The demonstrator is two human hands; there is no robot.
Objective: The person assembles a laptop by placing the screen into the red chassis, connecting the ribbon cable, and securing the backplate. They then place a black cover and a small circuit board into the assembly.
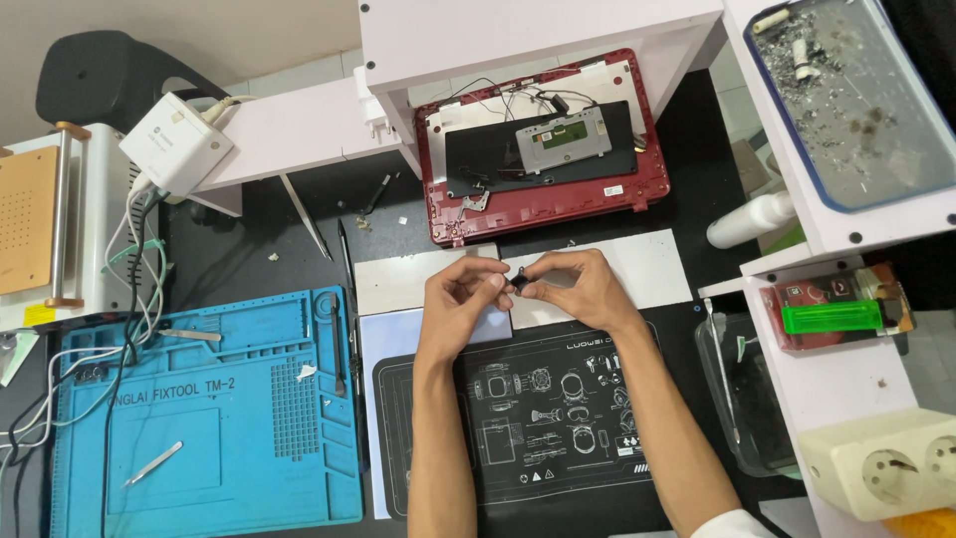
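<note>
My left hand (460,295) and my right hand (577,288) meet over the middle of the bench, fingertips pinched together on a small black part (518,282). Both hands hover above pale flat panels (647,267) and a black printed mat (558,418). Just behind them lies an opened red laptop case (543,199) with a grey metal plate (561,139) and loose wires inside. The small part is mostly hidden by my fingers.
A blue repair mat (209,408) with tweezers (151,464) lies at left, beside a white box (177,141) with cables. At right stand a white shelf (846,229), a white bottle (752,219), a green lighter (832,317), a power socket (886,463) and a clear tray (742,399).
</note>
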